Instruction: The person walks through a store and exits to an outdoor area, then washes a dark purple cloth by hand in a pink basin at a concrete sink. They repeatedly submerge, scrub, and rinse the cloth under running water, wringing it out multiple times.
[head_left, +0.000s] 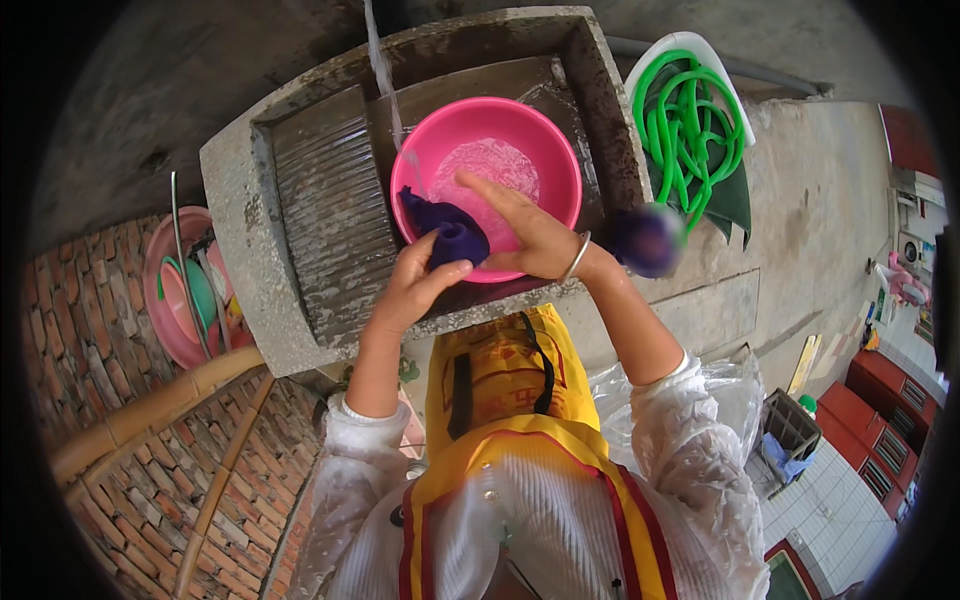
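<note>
A bunched dark purple cloth (450, 232) is gripped in my left hand (424, 281), over the near left rim of a pink plastic basin (559, 165). My right hand (532, 236), with a bangle at its wrist, reaches over the basin with its fingers extended and its palm towards the cloth; nothing shows in its grasp. Foamy-looking water lies in the basin, and a stream of water (384, 67) falls at its left side. The basin stands in a concrete sink (240, 315) beside a ridged washboard surface (330, 195).
A coiled green hose (694, 127) lies over a white container right of the sink. A dark purple item (649, 240), partly blurred, is at the sink's right corner. On the left are a pink tub (161, 330) holding basins, a bamboo pole (157, 401) and a brick surface (67, 300).
</note>
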